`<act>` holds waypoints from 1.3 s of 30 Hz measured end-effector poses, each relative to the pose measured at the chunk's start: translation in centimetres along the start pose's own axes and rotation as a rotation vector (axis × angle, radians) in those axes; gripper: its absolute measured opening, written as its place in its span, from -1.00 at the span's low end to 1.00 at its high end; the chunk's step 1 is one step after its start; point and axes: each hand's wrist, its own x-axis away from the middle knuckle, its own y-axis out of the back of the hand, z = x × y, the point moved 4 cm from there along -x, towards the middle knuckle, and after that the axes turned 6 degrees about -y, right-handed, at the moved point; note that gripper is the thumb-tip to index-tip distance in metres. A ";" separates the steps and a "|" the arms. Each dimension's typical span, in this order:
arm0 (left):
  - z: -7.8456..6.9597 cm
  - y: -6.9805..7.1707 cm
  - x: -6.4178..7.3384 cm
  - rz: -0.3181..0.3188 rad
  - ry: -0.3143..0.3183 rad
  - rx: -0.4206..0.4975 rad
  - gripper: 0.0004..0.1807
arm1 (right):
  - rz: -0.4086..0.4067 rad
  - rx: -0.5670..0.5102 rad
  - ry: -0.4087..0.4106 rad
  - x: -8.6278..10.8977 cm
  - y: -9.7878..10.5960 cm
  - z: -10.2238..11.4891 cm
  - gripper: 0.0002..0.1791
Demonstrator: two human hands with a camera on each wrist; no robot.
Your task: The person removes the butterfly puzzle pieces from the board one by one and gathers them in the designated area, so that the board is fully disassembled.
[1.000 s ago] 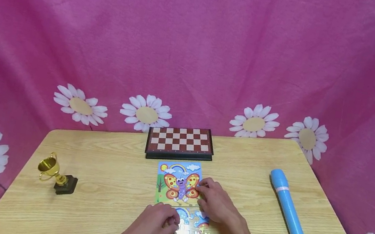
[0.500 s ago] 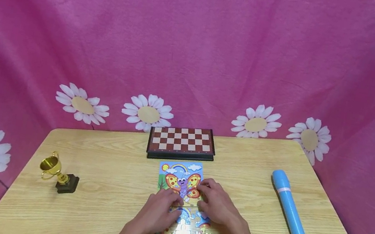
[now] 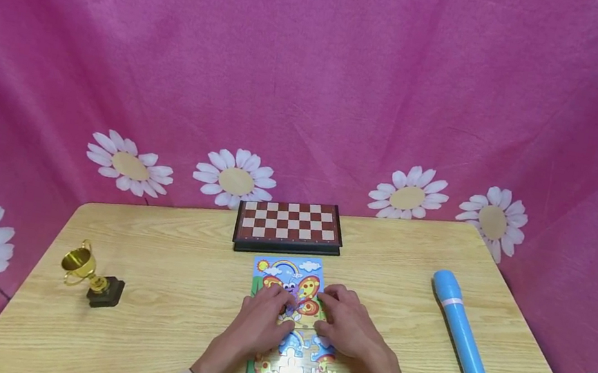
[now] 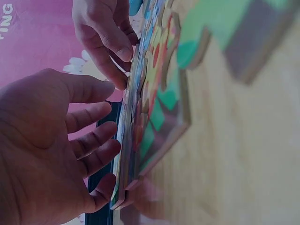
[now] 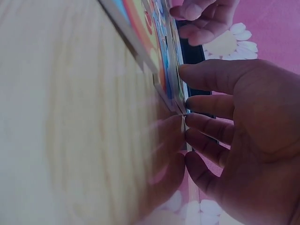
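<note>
A butterfly puzzle picture (image 3: 309, 284) lies flat on the table, directly beyond several joined jigsaw pieces (image 3: 293, 368) with gaps between them. My left hand (image 3: 257, 323) reaches over the left half of the picture and hides part of the butterfly. In the left wrist view the left hand's fingers (image 4: 101, 136) are loosely spread, tips at the picture's surface, gripping nothing. My right hand (image 3: 350, 325) lies at the picture's right edge. Seen from the right wrist, its fingers (image 5: 211, 124) are extended, with the tips touching the table and the thumb at the picture's edge.
A folded chessboard (image 3: 289, 227) sits just behind the picture. A gold trophy cup (image 3: 91, 274) on a dark base stands at the left of the wooden table (image 3: 164, 335). On the right lies a blue toy microphone (image 3: 462, 339). A pink flowered curtain (image 3: 315, 85) surrounds the table.
My left hand has moved forward from the jigsaw pieces onto the picture, and its curled fingers have loosened. The right hand has stayed at the picture's right edge.
</note>
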 end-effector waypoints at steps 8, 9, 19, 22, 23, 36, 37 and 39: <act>-0.3 -0.3 -0.8 0.038 0.025 -0.059 -0.56 | 0.009 0.018 -0.004 -0.2 0.0 -0.1 -0.43; -0.3 -0.3 -0.9 0.043 0.032 -0.061 -0.54 | 0.008 0.022 -0.005 -0.2 0.1 -0.1 -0.43; -0.6 -0.7 -1.6 0.077 0.081 -0.072 -0.52 | 0.017 0.023 -0.004 -0.2 0.3 0.1 -0.45; -0.6 -0.7 -1.7 0.082 0.091 -0.070 -0.52 | 0.020 0.022 -0.009 -0.2 0.2 0.1 -0.45; -0.6 -0.7 -1.7 0.086 0.097 -0.070 -0.52 | 0.021 0.025 -0.011 -0.2 0.2 0.1 -0.45; -0.5 -0.6 -2.3 0.091 0.128 0.014 -0.59 | 0.010 0.042 0.000 -0.2 0.2 0.1 -0.45; -0.5 -0.6 -2.3 0.083 0.124 0.015 -0.60 | 0.010 0.042 0.002 -0.2 0.2 0.1 -0.45; -0.4 -0.5 -2.3 0.060 0.121 0.030 -0.64 | 0.011 0.041 0.004 -0.2 0.2 0.1 -0.46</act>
